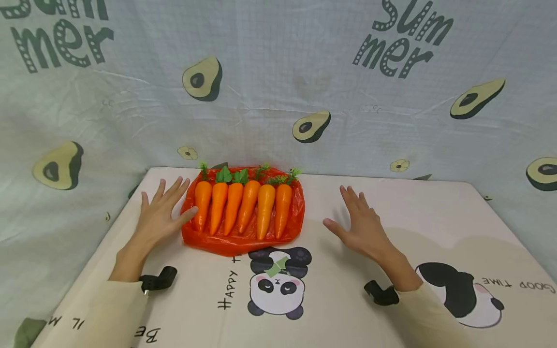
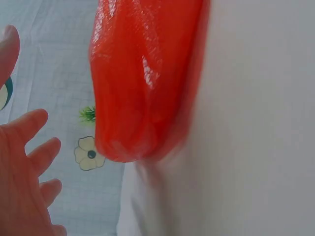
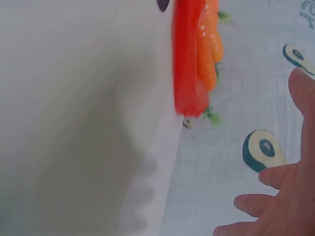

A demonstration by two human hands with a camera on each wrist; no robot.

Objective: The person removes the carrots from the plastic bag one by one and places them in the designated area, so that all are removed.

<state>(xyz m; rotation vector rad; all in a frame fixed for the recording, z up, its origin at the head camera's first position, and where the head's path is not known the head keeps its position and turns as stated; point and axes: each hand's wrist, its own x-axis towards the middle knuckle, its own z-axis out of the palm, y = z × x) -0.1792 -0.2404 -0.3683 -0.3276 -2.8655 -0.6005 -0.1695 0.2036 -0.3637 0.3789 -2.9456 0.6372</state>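
Observation:
Several orange carrots [image 1: 247, 207] with green tops lie side by side on a red plastic bag [image 1: 226, 245], toward the back of the table. The bag's shiny side [image 2: 142, 88] fills much of the left wrist view. My left hand [image 1: 160, 216], fingers spread, hovers by the bag's left edge; its thumb overlaps that edge in the head view, and contact cannot be told. To the right of the bag, my right hand [image 1: 363, 227] is held apart from it, fingers straight and nothing held. The right wrist view shows the bag's red end [image 3: 191, 98] beyond that hand.
A pale cloth with panda prints [image 1: 277, 285] covers the table [image 1: 339, 309]. Behind it hangs a light curtain [image 1: 261, 87] printed with avocados and lettering. At the lower left corner is a green object [image 1: 29, 332], partly cut off.

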